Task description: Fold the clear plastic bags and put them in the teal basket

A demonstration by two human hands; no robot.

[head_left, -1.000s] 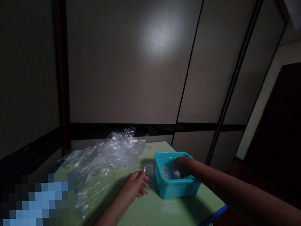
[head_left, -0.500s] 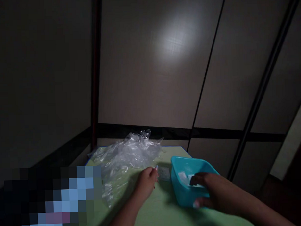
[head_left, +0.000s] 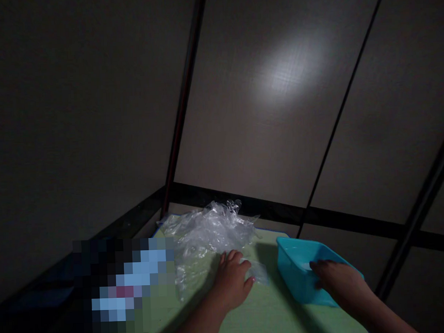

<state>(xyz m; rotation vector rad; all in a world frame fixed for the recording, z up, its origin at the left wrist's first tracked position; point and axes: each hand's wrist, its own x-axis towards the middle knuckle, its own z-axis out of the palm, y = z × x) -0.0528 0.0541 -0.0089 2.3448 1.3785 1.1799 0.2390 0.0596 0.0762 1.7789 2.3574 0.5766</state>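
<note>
My left hand (head_left: 233, 279) is over the table with its fingers spread, holding nothing that I can see. At its fingertips lies a small flat clear plastic packet (head_left: 259, 272), partly behind the hand. My right hand (head_left: 338, 280) reaches over the near right side of a turquoise plastic basin (head_left: 291, 276). Its fingers are bent together inside the basin, close to a whitish piece (head_left: 306, 266); blur and shadow hide what lies between them.
A crumpled heap of clear plastic bags (head_left: 217, 227) covers the far left of the green tabletop (head_left: 263, 315). Panelled doors (head_left: 250, 136) rise right behind the table. A pixelated patch blocks the view at lower left.
My left hand has gone from bent fingers to spread ones beside the packet. The right hand's thumb has moved from outside the basin to inside. The whole view has tilted and shifted.
</note>
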